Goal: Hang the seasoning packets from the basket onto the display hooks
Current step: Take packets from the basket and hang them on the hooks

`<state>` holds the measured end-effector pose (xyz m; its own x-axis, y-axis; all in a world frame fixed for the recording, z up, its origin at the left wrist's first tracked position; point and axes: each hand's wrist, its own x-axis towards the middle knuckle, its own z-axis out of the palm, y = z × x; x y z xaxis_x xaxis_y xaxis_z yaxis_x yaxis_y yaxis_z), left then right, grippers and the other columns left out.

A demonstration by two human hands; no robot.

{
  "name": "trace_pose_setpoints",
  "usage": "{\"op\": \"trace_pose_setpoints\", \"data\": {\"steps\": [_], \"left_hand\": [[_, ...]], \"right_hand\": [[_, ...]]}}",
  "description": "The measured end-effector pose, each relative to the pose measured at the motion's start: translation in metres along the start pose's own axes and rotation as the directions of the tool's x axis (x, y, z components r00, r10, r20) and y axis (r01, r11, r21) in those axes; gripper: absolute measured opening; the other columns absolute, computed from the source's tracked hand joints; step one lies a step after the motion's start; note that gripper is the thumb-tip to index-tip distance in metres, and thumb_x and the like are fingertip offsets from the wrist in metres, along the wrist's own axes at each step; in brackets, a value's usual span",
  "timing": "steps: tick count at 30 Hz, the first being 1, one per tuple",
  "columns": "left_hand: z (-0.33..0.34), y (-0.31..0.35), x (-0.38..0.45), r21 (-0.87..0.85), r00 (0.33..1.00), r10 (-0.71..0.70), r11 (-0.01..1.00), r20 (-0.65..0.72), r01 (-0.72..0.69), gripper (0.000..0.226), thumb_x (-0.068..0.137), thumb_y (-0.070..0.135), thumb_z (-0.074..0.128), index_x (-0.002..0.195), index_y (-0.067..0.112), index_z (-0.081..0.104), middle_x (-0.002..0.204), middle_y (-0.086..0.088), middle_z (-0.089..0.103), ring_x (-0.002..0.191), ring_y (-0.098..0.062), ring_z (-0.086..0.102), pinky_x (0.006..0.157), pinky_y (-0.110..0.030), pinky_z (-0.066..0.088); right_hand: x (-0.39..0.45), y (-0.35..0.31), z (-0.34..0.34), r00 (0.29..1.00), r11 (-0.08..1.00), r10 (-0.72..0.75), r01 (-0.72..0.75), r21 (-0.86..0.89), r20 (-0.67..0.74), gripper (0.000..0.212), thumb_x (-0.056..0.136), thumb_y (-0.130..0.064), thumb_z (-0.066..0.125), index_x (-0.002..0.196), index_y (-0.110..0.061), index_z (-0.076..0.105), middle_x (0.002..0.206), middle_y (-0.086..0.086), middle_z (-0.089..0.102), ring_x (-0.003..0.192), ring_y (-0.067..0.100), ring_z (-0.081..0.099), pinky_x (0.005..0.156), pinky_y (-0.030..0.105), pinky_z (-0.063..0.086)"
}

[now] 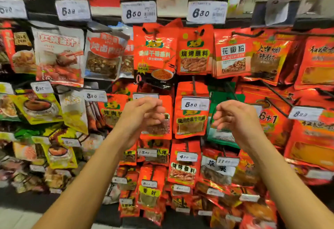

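Packets of glossy red foil seasoning (194, 50) already crowd the black wire display hooks (247, 34); the basket is out of view. The left hand (144, 115) and right hand (235, 116) hover before the rack, fingers loosely curled, holding nothing. Such pouches look light, limp and slippery, best pinched by the stiff punched header.
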<state>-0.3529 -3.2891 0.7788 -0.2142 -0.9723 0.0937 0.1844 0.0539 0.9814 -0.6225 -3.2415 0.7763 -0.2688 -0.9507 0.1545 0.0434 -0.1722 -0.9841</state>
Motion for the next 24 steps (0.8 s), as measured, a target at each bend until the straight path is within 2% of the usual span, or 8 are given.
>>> {"op": "trace_pose_setpoints", "data": {"steps": [4, 8, 13, 16, 19, 21, 24], "left_hand": [[0.031, -0.088, -0.032, 0.026, 0.973, -0.224, 0.974, -0.054, 0.226, 0.020, 0.100, 0.014, 0.055, 0.092, 0.010, 0.073, 0.082, -0.011, 0.075, 0.061, -0.016, 0.069, 0.060, -0.024, 0.058], [0.051, -0.192, -0.065, 0.085, 0.881, -0.461, 0.879, -0.106, 0.470, 0.018, 0.099, 0.012, 0.054, 0.094, 0.009, 0.071, 0.079, -0.008, 0.073, 0.064, -0.019, 0.065, 0.063, -0.030, 0.051], [0.066, -0.321, -0.120, 0.118, 0.668, -0.707, 0.662, -0.232, 0.741, 0.011, 0.097, 0.015, 0.058, 0.095, 0.013, 0.069, 0.078, -0.005, 0.072, 0.065, -0.019, 0.064, 0.062, -0.026, 0.051], [0.069, -0.394, -0.157, 0.073, 0.485, -0.831, 0.485, -0.273, 0.872, 0.015, 0.096, 0.013, 0.057, 0.105, 0.009, 0.068, 0.086, -0.009, 0.070, 0.070, -0.022, 0.064, 0.067, -0.029, 0.049], [0.068, -0.460, -0.188, 0.018, 0.340, -0.891, 0.351, -0.301, 0.936, 0.010, 0.098, 0.010, 0.057, 0.100, 0.011, 0.066, 0.082, -0.010, 0.063, 0.063, -0.019, 0.059, 0.062, -0.026, 0.048], [0.063, -0.508, -0.198, 0.007, 0.271, -0.908, 0.284, -0.320, 0.959, 0.011, 0.100, 0.015, 0.057, 0.091, 0.013, 0.064, 0.077, -0.007, 0.063, 0.060, -0.017, 0.061, 0.064, -0.027, 0.045], [0.051, -0.586, -0.205, 0.054, 0.232, -0.911, 0.228, -0.341, 0.972, 0.012, 0.095, 0.008, 0.059, 0.086, 0.010, 0.065, 0.077, -0.008, 0.066, 0.069, -0.022, 0.064, 0.060, -0.025, 0.051]], "right_hand": [[-0.033, 0.075, -0.058, 0.980, 0.981, 0.194, -0.194, -0.021, -0.039, 0.022, 0.099, -0.005, 0.052, 0.080, -0.004, 0.065, 0.058, 0.011, 0.066, 0.044, 0.020, 0.063, 0.039, 0.022, 0.049], [-0.072, 0.164, -0.105, 0.901, 0.902, 0.421, -0.428, -0.057, -0.103, 0.023, 0.096, -0.004, 0.052, 0.077, -0.006, 0.064, 0.056, 0.007, 0.066, 0.042, 0.018, 0.060, 0.041, 0.022, 0.048], [-0.134, 0.276, -0.146, 0.735, 0.724, 0.654, -0.677, -0.135, -0.178, 0.027, 0.098, -0.007, 0.054, 0.074, -0.010, 0.065, 0.053, 0.005, 0.063, 0.041, 0.016, 0.057, 0.041, 0.022, 0.048], [-0.176, 0.345, -0.162, 0.609, 0.584, 0.756, -0.793, -0.172, -0.238, 0.025, 0.097, -0.001, 0.053, 0.074, -0.006, 0.062, 0.050, 0.003, 0.062, 0.037, 0.011, 0.056, 0.043, 0.022, 0.046], [-0.221, 0.414, -0.170, 0.477, 0.445, 0.823, -0.879, -0.170, -0.308, 0.026, 0.095, -0.001, 0.057, 0.071, -0.010, 0.065, 0.051, 0.003, 0.064, 0.039, 0.011, 0.059, 0.043, 0.020, 0.047], [-0.247, 0.467, -0.174, 0.411, 0.364, 0.851, -0.910, -0.199, -0.327, 0.027, 0.096, -0.005, 0.058, 0.071, -0.010, 0.065, 0.061, 0.011, 0.065, 0.046, 0.017, 0.062, 0.051, 0.025, 0.050], [-0.281, 0.556, -0.176, 0.335, 0.265, 0.896, -0.930, -0.254, -0.293, 0.022, 0.096, -0.014, 0.058, 0.076, -0.012, 0.067, 0.066, 0.012, 0.067, 0.056, 0.025, 0.064, 0.053, 0.028, 0.050]]}}
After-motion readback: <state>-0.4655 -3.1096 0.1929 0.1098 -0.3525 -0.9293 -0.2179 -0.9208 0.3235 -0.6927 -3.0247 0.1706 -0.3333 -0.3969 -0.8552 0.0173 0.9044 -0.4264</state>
